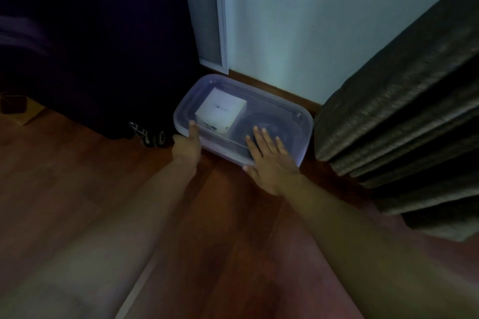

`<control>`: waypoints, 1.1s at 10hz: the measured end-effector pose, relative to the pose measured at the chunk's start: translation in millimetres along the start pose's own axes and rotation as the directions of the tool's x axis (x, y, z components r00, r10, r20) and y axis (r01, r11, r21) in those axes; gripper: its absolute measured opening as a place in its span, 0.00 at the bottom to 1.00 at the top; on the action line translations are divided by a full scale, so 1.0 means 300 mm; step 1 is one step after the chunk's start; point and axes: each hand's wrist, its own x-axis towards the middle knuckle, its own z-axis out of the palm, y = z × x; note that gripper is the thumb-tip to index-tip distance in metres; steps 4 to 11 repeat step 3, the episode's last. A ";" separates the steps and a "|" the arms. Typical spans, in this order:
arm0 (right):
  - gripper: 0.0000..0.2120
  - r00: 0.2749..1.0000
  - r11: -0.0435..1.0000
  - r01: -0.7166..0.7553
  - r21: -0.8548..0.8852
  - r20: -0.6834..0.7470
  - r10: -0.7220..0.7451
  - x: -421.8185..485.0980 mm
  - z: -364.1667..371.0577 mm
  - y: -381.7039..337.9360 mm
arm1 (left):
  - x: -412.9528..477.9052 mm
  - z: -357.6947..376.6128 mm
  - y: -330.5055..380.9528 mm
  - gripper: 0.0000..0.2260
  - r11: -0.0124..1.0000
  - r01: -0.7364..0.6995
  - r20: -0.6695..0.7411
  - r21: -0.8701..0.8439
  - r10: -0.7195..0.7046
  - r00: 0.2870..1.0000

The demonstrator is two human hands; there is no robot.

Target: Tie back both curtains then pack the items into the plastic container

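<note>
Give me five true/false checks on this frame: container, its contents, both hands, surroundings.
1. The plastic container sits on the wooden floor near the wall. True.
2. The container stands open with its lid leaning against the wall. False: a clear lid lies on top of it.
3. A white box shows through the lid, in the container's left part. True.
4. The right hand lies flat on the lid with fingers spread. True.
5. The left hand is holding the grey curtain. False: it is at the container's left front edge, thumb on the lid.
</note>
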 end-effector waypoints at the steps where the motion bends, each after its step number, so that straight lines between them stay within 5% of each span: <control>1: 0.32 1.000 0.996 -0.028 0.082 0.012 0.027 -0.049 -0.097 -0.040 | -0.103 -0.030 0.060 0.34 0.989 -0.004 -0.050 0.149 0.011 0.999; 3: 0.30 0.998 0.976 -0.058 0.212 -0.027 0.065 -0.170 -0.485 -0.167 | -0.392 -0.134 0.384 0.27 0.962 -0.089 0.014 0.258 0.089 0.996; 11: 0.30 0.998 0.976 -0.058 0.212 -0.027 0.065 -0.170 -0.485 -0.167 | -0.392 -0.134 0.384 0.27 0.962 -0.089 0.014 0.258 0.089 0.996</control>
